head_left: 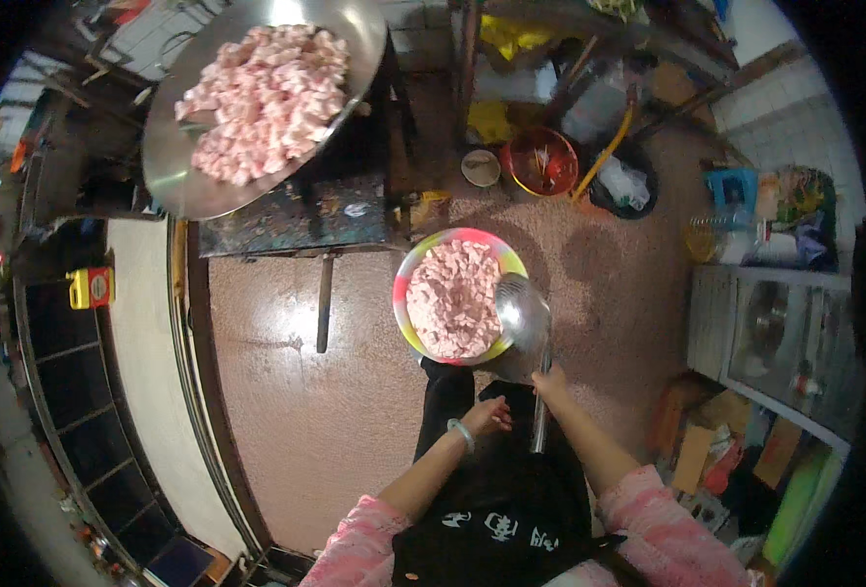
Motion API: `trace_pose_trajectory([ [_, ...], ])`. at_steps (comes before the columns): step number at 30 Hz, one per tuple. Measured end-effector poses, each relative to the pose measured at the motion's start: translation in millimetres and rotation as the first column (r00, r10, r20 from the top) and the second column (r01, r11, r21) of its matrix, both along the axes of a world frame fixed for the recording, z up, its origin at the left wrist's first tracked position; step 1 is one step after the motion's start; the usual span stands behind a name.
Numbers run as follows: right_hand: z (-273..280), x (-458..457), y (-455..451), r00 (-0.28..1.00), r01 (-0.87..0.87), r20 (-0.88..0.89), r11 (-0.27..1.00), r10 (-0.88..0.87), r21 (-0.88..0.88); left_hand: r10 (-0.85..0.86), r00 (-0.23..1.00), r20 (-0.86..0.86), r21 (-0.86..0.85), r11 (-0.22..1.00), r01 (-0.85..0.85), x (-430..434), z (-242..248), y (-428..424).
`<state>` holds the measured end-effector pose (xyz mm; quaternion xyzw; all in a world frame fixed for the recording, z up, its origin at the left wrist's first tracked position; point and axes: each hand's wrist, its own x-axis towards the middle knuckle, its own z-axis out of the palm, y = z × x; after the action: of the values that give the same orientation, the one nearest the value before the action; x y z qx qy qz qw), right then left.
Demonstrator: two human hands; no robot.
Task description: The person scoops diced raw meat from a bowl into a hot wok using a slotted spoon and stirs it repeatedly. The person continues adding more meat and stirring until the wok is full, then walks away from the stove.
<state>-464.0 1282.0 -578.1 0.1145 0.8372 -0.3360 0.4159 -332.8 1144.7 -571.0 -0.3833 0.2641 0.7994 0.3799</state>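
My right hand (549, 383) is closed around the metal handle of a large perforated skimmer ladle (524, 311). The ladle's head overlaps the right rim of a multicoloured basin (401, 290) heaped with pale pink chopped meat or fat (455, 301). Below the basin, my left hand (493, 415), with a pale bangle at the wrist, is held over the black apron; its fingers are partly curled and nothing shows in them. At the upper left, a wide metal wok (165, 158) holds more of the same pink pieces (279, 103), with part of a metal utensil among them.
A dark, stained stove or stand (293, 220) is under the wok. Beyond the basin are a red bucket (543, 161), a small round tub (480, 168) and a black bin (623, 180). A glass-fronted cabinet (770, 323) lies at the right, a yellow jug (92, 287) at the left.
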Motion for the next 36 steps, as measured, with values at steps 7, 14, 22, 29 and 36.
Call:
trace_pose_trajectory([
  [7,-22.8,38.5,-12.6,0.897,-0.434,-0.144,0.895,0.418,-0.101,0.415,0.893,0.174,-0.037,0.909,-0.416,-34.9,-85.1,14.0],
  [14,-103.8,28.7,-62.2,0.753,-0.555,0.192,0.765,0.629,-0.327,0.857,0.514,0.021,-0.417,0.475,-0.775,-27.0,-182.2,-18.5],
  [22,-167.9,29.8,-84.9,0.769,-0.519,0.044,0.664,0.637,-0.537,0.901,0.424,0.089,-0.567,0.396,-0.723,-22.6,-234.8,-65.6],
  [29,-198.2,19.1,-93.7,0.735,-0.553,0.107,0.683,0.67,-0.477,0.825,0.514,0.235,-0.69,0.514,-0.51,-31.8,-267.3,-76.8],
  [36,-253.3,19.1,-108.2,0.642,-0.74,-0.109,0.576,0.759,-0.348,0.846,0.522,0.113,-0.821,0.376,-0.431,-43.3,-302.2,-87.7],
])
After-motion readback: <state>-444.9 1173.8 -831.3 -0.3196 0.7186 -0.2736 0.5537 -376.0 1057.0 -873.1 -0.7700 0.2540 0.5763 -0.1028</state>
